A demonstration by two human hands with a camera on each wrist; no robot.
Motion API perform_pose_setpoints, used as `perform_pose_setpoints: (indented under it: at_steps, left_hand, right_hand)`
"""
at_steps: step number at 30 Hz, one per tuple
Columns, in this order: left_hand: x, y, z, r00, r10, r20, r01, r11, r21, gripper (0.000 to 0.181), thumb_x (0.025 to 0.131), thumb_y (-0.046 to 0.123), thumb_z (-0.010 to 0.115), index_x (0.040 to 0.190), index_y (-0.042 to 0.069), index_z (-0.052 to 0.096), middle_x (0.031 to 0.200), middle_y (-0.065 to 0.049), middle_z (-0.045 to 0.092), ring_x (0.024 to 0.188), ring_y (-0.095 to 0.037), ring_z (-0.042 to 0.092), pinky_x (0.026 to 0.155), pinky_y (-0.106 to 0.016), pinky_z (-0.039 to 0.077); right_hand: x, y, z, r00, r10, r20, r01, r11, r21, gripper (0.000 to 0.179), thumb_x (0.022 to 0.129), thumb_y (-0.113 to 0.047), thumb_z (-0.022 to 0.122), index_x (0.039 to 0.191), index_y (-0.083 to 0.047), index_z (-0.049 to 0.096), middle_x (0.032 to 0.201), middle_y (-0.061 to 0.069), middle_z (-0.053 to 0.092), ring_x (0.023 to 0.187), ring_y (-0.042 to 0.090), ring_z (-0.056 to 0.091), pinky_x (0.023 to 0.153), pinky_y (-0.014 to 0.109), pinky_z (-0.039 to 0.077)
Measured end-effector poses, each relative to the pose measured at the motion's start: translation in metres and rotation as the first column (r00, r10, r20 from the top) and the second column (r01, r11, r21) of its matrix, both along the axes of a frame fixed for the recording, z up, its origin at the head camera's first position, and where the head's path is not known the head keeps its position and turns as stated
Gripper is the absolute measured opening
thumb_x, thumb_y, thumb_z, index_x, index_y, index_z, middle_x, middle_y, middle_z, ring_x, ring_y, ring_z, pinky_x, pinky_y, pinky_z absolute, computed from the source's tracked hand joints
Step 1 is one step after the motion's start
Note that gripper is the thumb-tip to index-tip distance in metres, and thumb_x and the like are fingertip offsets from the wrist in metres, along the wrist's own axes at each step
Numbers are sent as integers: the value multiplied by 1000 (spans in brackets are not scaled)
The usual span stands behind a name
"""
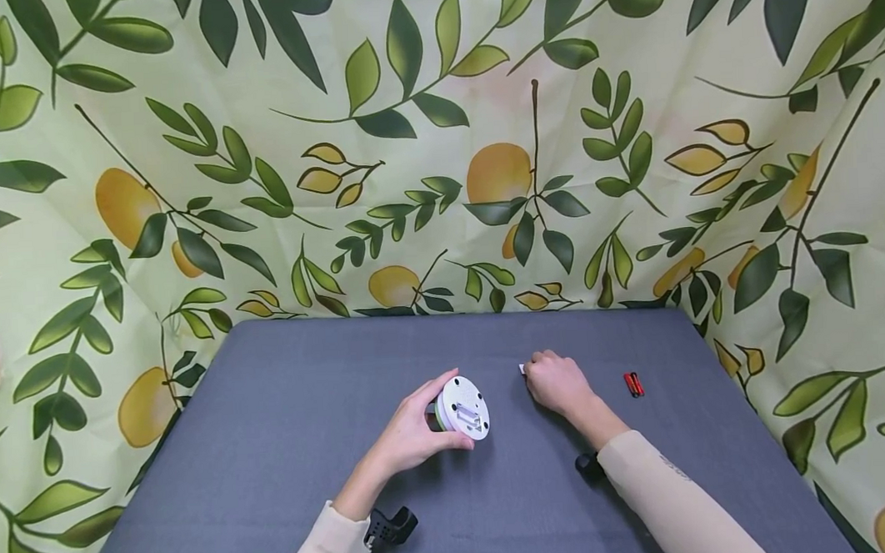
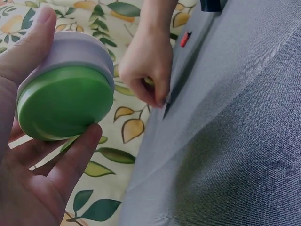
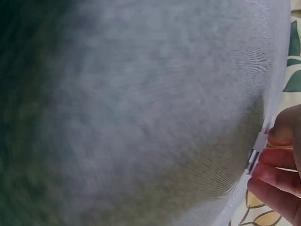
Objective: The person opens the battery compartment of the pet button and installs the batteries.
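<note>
Nearest, behind the left fingers, a black wrist camera [image 1: 393, 526] is worn below a pale sleeve [image 1: 325, 550]. By the left hand [image 1: 406, 435] a round white-and-green device [image 1: 475, 404] is gripped, its rim clasped between the thumb on one side and the curved fingers on the other. Its white face, with a narrow recess [image 1: 468, 418], is tipped toward the head camera, presumably so that the recess can be seen and reached; the green end is pointed back toward the left palm. By being held at the edge, the face is left uncovered.

Beyond the left fingers and to their right, a small white piece [image 3: 261, 141] is pinched in the curled fingertips of the right hand [image 1: 561, 380], low at the grey table [image 1: 306, 400]; what it is cannot be told. Well apart, to the right of the right fingers, two red-and-black batteries [image 1: 633, 384] are laid side by side, probably kept within easy reach. Farthest off, behind all fingers, a leaf-printed cloth [image 1: 441, 251] is hung.
</note>
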State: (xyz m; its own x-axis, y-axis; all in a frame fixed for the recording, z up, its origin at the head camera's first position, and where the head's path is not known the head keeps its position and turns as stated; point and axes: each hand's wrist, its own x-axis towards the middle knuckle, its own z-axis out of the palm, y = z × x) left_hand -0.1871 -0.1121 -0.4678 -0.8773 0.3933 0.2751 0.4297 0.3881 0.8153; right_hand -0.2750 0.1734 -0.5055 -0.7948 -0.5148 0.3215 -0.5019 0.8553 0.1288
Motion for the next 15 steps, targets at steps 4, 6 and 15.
perform_pose_setpoints:
  at_steps: [4,6,15]
  left_hand:
    - [0,0,0,1000,0,-1,0,1000,-3,98,68,31,96,152,18,49,143,-8,57,117,-21,56,81,-35,55]
    - [0,0,0,1000,-1,2,1,1000,-3,98,68,31,96,152,18,48,143,-8,56,117,-21,56,81,-36,56]
    - [1,1,0,1000,1,0,-1,1000,-4,97,68,32,96,152,17,48,141,-8,58,116,-21,57,82,-35,54]
  right_hand:
    - [0,-1,0,998,-19,59,19,1000,-9,10,91,-10,71,83,-5,74,76,6,59,71,26,58,55,47,53]
    - [0,-1,1,997,-27,79,29,999,-21,10,91,-11,71,84,-5,75,77,6,59,73,27,59,56,48,54]
    - [1,-1,15,997,-25,74,34,992,-124,12,91,-13,72,81,-7,73,78,4,60,73,26,58,57,46,54]
